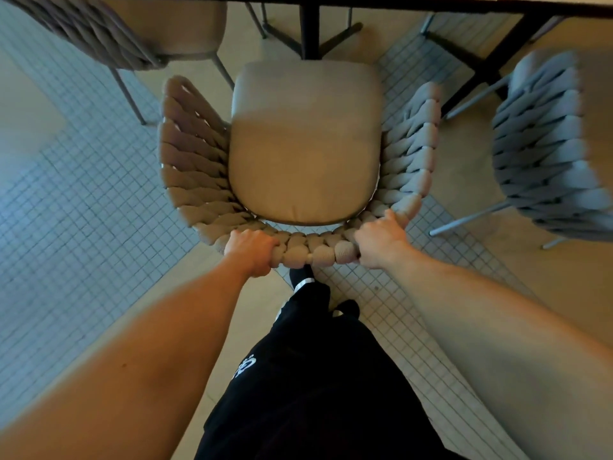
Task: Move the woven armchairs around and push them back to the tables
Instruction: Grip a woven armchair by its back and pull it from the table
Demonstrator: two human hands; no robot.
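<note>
1. We see a beige seat cushion framed by taupe braided weave.
2. We see a blue-grey woven chair on the right.
3. We see black trousers with white print.
4. We see a pale floor with a small square grid.

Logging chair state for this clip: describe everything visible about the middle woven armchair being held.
The middle woven armchair stands upright, facing the table. Thick beige braided rope wraps its curved back and arms around a smooth tan seat cushion. The left hand and right hand grip the back rim. Its front edge reaches the table's black pedestal.
</note>
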